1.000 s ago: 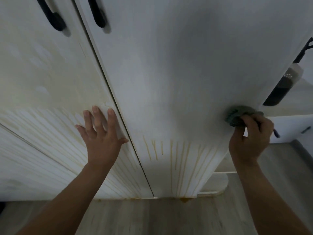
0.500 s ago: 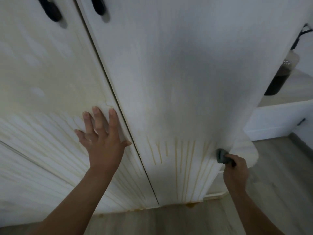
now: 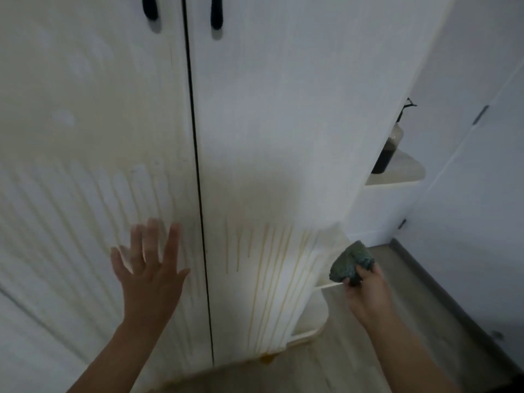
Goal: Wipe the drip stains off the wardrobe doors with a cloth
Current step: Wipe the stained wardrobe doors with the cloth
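Two white wardrobe doors fill the view, the left door [image 3: 93, 123] and the right door [image 3: 283, 109], split by a dark gap. Yellowish drip stains [image 3: 269, 273] run down the lower part of the right door, and fainter streaks mark the left door's lower half. My left hand [image 3: 149, 268] lies flat with spread fingers on the left door, near the gap. My right hand [image 3: 365, 290] grips a bunched green cloth [image 3: 351, 262] just off the right door's outer edge, apart from the stained surface.
Black handles [image 3: 217, 12] sit at the top of both doors. Rounded corner shelves [image 3: 402, 171] stick out to the right of the wardrobe, one carrying a dark bottle [image 3: 387, 154]. A small yellow puddle [image 3: 268, 358] lies on the wood floor [image 3: 368, 358] below the right door.
My right hand slid the cloth down the right door's edge, then pulled it off to the right. The view swung upright. My left hand stayed pressed on the left door.
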### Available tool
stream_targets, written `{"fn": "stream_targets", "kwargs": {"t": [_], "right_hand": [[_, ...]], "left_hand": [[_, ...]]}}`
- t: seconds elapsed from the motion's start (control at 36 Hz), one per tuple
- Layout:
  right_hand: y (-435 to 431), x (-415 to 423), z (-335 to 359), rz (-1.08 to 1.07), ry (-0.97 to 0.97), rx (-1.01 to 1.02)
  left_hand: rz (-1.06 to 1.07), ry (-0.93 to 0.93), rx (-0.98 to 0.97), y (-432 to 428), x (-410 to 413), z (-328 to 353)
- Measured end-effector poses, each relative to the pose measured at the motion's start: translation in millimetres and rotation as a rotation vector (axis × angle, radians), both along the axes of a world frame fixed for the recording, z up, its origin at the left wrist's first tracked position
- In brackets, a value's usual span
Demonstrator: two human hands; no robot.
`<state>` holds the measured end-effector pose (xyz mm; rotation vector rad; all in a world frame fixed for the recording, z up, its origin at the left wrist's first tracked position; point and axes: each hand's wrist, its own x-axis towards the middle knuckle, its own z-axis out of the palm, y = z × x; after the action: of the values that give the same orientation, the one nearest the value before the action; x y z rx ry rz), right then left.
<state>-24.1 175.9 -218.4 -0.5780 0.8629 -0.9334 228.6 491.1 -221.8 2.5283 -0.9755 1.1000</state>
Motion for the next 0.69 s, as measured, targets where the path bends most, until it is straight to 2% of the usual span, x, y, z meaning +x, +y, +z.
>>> {"fn": "stream_targets", "kwargs": {"t": [0.11, 0.19, 0.25, 0.31, 0.47, 0.58, 0.69], "right_hand": [[-16, 20, -6, -0.077, 0.107, -0.279], [-36, 45, -27, -0.218, 0.247, -0.581], [-49, 55, -28, -0.323, 0.388, -0.773], [-53, 67, -38, -0.392, 0.428, -0.974], [-65, 108, -56, -0.552, 0.445, -1.195], [-66, 113, -72, -0.586, 0.454, -1.305], [-62, 108, -124, -0.506, 0.542, -1.655]], "left_hand": [[-0.034, -0.134, 0.087, -3, 18, -35], [-0.024, -0.152, 0.125, -17, 24, -67], [-0.028, -0.111, 0.146, -25, 25, -65], [-0.016, -0.131, 0.128, -27, 26, -74], [-0.002, -0.091, 0.075, -39, 31, -81], [0.021, -0.067, 0.071, -42, 32, -81], [0.048, -0.043, 0.073, -42, 32, -80]]}}
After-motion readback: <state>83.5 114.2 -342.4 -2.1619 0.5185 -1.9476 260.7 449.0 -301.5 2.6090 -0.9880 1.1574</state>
